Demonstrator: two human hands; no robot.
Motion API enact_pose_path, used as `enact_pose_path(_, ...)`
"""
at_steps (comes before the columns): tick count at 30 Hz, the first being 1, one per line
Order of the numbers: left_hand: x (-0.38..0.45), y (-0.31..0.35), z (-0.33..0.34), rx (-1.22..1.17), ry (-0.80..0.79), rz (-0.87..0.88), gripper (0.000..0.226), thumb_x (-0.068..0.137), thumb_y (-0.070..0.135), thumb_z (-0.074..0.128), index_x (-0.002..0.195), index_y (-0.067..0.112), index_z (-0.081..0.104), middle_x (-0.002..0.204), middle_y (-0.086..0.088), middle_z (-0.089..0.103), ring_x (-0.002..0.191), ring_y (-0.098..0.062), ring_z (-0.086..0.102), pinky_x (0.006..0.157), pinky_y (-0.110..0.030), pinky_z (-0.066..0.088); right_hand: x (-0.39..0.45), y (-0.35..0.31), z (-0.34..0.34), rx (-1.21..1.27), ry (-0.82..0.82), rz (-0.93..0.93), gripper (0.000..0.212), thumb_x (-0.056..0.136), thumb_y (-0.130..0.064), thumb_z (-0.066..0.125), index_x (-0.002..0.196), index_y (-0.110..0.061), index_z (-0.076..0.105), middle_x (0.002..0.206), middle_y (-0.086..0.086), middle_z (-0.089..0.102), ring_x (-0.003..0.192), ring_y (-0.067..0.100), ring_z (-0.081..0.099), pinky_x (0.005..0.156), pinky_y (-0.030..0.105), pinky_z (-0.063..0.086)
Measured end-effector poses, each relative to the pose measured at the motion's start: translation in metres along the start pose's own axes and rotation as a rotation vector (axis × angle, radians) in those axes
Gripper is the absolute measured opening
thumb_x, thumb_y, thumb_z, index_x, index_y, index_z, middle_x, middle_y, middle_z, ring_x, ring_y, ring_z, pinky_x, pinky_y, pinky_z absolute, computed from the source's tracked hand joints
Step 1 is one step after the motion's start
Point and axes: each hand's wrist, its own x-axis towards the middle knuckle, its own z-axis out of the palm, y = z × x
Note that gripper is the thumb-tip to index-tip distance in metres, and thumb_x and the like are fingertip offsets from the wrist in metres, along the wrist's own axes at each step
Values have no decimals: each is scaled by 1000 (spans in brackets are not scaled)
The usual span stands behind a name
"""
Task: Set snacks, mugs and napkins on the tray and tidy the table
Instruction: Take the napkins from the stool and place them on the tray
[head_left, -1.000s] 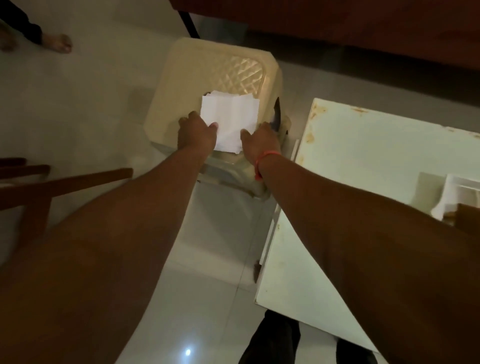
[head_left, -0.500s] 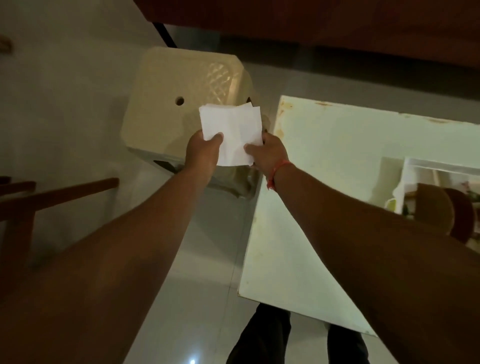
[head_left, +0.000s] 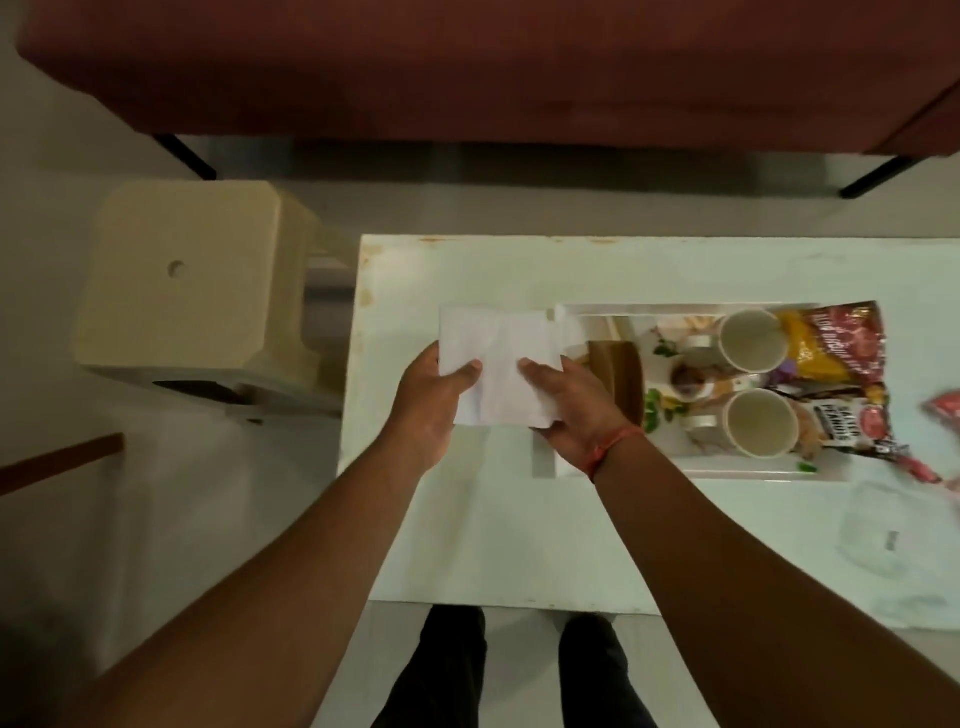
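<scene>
Left hand (head_left: 426, 410) and right hand (head_left: 574, 410) pinched creased white paper napkins (head_left: 496, 371) | smooth pale tabletop (head_left: 467, 540) | round cream mugs (head_left: 753, 340) in rectangular tray (head_left: 727, 472)

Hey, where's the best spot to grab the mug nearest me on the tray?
Take the near mug by its handle, which seems to stick out on its left side toward the tray middle. Come from above: snack packets crowd its right and the other mug stands just behind. A rim pinch would probably also work, as it stands upright and looks empty.
</scene>
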Motion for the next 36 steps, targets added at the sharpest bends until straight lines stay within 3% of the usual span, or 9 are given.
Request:
enact_pose_path(5, -24, -15, 76, 82, 58, -56, 13, 97, 19, 55, 98, 24, 68, 108, -1, 72, 106, -26, 66, 95, -47, 53, -31, -38, -61, -450, 213, -212, 29, 88, -11, 66, 116, -17, 66, 112, 7, 71, 101, 29, 67, 83, 43, 57)
enact_pose_path(9, -40, -27, 125, 291, 102, 16, 15, 95, 23, 53, 94, 18, 67, 100, -8, 72, 98, -31, 67, 87, -46, 54, -47, -55, -93, -933, 406, -477, 34, 89, -10, 60, 122, -11, 63, 112, 7, 69, 96, 19, 61, 82, 27, 45)
enact_pose_path(13, -56, -35, 164, 386, 142, 89, 17, 93, 22, 51, 101, 19, 66, 96, -4, 71, 90, -26, 67, 73, -36, 56, -61, -57, -107, -1183, 417, -706, 34, 88, -6, 56, 121, -7, 63, 112, 13, 64, 102, 30, 59, 85, 36, 48)
enact_pose_path(17, -67, -40, 187, 346, 120, 99, 33, 92, 20, 46, 120, 25, 63, 106, 5, 70, 98, -18, 66, 85, -36, 56, -67, -48, -111, -1283, 385, -742, 44, 89, 0, 52, 131, -9, 59, 121, 13, 58, 111, 28, 57, 89, 36, 50)
enact_pose_path(22, -74, -45, 192, 195, 35, 45, 35, 90, 17, 45, 102, 41, 67, 103, 8, 74, 99, -10, 69, 91, -36, 56, -70, -32, -112, -1275, 294, -715, 44, 95, -4, 51, 139, -7, 53, 120, 15, 56, 109, 29, 56, 93, 36, 49)
enact_pose_path(26, -76, -49, 188, 64, 41, 5, 26, 96, 25, 47, 109, 32, 69, 112, 1, 73, 107, -14, 67, 99, -42, 52, -75, -25, -110, -1232, 176, -664, 52, 94, -5, 53, 145, -9, 45, 129, 13, 53, 119, 27, 51, 102, 36, 45)
enact_pose_path(29, -75, -49, 180, -15, 42, -40, 39, 93, 44, 48, 121, 19, 63, 115, -7, 70, 110, -20, 66, 101, -46, 49, -87, -22, -103, -1283, 101, -790, 49, 84, -6, 57, 132, -5, 55, 118, 14, 62, 111, 30, 55, 97, 42, 48)
enact_pose_path(33, -73, -51, 167, 95, 57, -89, 47, 85, 59, 52, 114, 23, 61, 109, -1, 71, 105, -19, 67, 96, -44, 52, -86, -13, -104, -1534, 90, -797, 50, 84, -21, 55, 134, -12, 52, 120, 5, 60, 111, 22, 52, 98, 36, 44)
enact_pose_path(36, -71, -50, 161, 196, 76, -87, 48, 84, 56, 58, 120, 24, 56, 113, 1, 68, 105, -19, 66, 95, -43, 54, -84, -2, -104, -1569, 176, -761, 48, 86, -14, 58, 134, -12, 50, 122, 7, 57, 108, 22, 53, 95, 34, 47)
